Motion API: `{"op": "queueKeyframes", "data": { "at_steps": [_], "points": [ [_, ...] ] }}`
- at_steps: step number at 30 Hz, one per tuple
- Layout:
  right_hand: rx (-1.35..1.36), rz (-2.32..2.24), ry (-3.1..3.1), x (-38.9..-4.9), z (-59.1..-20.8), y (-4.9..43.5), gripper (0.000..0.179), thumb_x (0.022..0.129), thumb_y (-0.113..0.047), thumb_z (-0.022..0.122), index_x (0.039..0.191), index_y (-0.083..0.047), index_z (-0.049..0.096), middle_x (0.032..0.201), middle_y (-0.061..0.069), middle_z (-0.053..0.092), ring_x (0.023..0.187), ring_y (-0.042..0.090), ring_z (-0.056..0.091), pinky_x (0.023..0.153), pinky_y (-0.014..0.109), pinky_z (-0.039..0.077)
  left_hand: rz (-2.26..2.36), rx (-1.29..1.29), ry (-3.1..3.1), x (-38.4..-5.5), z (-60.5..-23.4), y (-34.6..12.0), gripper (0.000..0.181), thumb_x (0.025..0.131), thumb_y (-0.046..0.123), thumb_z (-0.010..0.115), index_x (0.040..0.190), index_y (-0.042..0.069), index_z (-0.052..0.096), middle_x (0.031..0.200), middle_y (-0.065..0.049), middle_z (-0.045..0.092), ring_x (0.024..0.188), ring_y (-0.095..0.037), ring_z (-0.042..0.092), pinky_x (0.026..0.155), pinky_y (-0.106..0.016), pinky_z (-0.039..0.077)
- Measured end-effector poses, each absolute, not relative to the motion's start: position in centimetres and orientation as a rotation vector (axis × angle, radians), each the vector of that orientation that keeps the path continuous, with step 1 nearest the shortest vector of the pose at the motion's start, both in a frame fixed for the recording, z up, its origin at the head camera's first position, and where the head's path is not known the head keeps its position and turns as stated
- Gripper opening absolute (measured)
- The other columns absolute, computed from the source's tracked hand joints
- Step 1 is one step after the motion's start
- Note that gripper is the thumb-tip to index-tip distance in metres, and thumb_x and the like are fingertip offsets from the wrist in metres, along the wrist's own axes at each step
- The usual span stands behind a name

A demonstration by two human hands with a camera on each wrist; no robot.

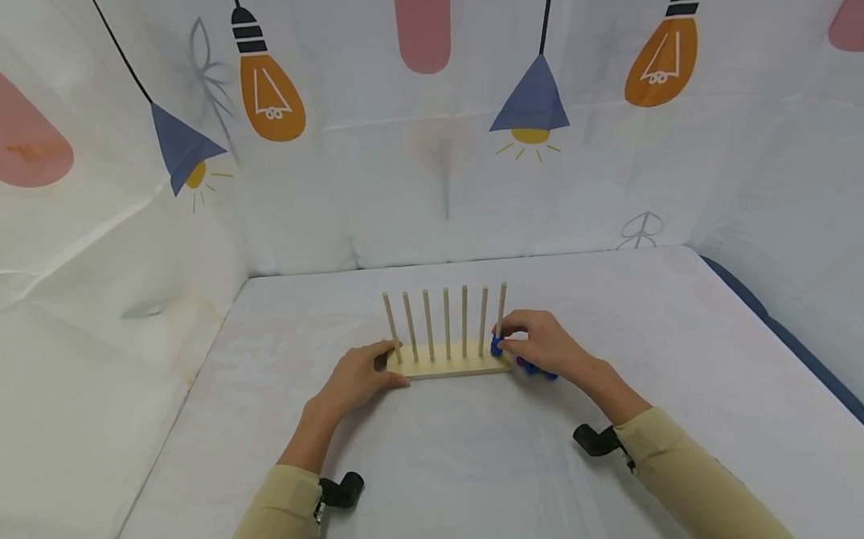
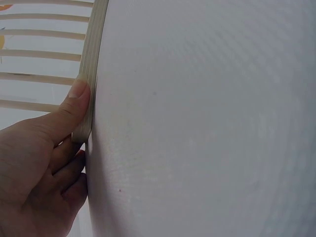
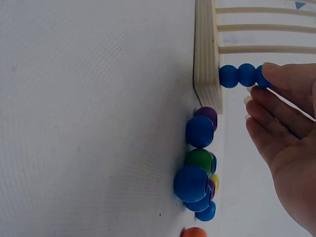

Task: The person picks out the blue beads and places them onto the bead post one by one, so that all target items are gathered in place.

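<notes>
Tan sleeves (image 1: 269, 522) lie nearest in the head view; beyond, the left hand (image 1: 357, 377) and right hand (image 1: 547, 345) flank a rack (image 1: 447, 368). In the left wrist view, the left hand pinches the rack's end, stiff and likely light, a good hold. In the right wrist view, the right hand seemingly pinches the top of three blue beads (image 3: 247, 75) stacked by the base: probably light, smooth, best taken round the sides. Loose beads (image 3: 190, 182) lie beside the rack.
</notes>
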State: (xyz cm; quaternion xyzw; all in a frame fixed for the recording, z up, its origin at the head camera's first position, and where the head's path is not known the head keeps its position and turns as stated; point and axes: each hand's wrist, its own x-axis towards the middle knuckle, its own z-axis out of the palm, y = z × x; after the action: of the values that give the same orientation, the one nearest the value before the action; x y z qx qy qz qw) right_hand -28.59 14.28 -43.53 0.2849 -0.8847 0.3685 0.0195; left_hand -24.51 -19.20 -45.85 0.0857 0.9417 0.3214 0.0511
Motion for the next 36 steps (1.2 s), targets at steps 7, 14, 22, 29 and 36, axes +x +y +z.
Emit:
{"op": "queueKeyframes", "data": {
  "at_steps": [7,14,22,29,36],
  "points": [
    [0.893,1.162,-2.733,-28.8,-43.6,14.3,0.009,0.088,-0.008,0.072,0.096,-0.013,0.074,0.105,0.005,0.074,0.101,0.025,0.070,0.093,0.052,0.056,0.958,0.253,2.866,-24.7,-46.1,-19.2,0.075,0.081,0.043,0.080,0.145,0.016,0.053,0.150,-0.011,0.051,0.142,-0.035,0.043,0.116,-0.053,0.036],
    [0.873,1.164,-2.760,-29.0,-43.4,14.7,0.010,0.088,-0.011,0.073,0.098,-0.013,0.074,0.104,0.004,0.074,0.102,0.024,0.070,0.094,0.050,0.056,0.982,0.246,2.862,-24.7,-45.9,-19.0,0.075,0.081,0.042,0.081,0.145,0.016,0.053,0.150,-0.012,0.052,0.142,-0.034,0.043,0.116,-0.052,0.037],
    [0.909,1.091,-2.758,-29.1,-43.1,15.5,0.021,0.088,-0.006,0.071,0.109,-0.009,0.074,0.105,0.008,0.074,0.102,0.028,0.070,0.091,0.051,0.057,0.979,0.236,2.858,-24.7,-45.9,-18.9,0.074,0.081,0.042,0.080,0.145,0.016,0.053,0.150,-0.011,0.051,0.143,-0.034,0.043,0.116,-0.052,0.037],
    [0.928,1.049,-2.791,-29.1,-42.9,16.0,0.023,0.088,-0.001,0.067,0.110,-0.007,0.073,0.106,0.008,0.073,0.103,0.027,0.068,0.094,0.052,0.055,0.984,0.237,2.854,-24.6,-45.9,-18.9,0.074,0.081,0.042,0.080,0.145,0.016,0.053,0.150,-0.012,0.051,0.143,-0.035,0.043,0.116,-0.052,0.037],
    [0.877,1.004,-2.879,-29.0,-42.8,16.5,0.024,0.088,0.000,0.065,0.109,-0.005,0.073,0.107,0.009,0.073,0.104,0.027,0.068,0.096,0.052,0.054,0.988,0.244,2.857,-24.6,-46.0,-19.0,0.074,0.081,0.042,0.081,0.145,0.016,0.053,0.150,-0.011,0.052,0.143,-0.034,0.043,0.116,-0.052,0.037]
  ]
}}
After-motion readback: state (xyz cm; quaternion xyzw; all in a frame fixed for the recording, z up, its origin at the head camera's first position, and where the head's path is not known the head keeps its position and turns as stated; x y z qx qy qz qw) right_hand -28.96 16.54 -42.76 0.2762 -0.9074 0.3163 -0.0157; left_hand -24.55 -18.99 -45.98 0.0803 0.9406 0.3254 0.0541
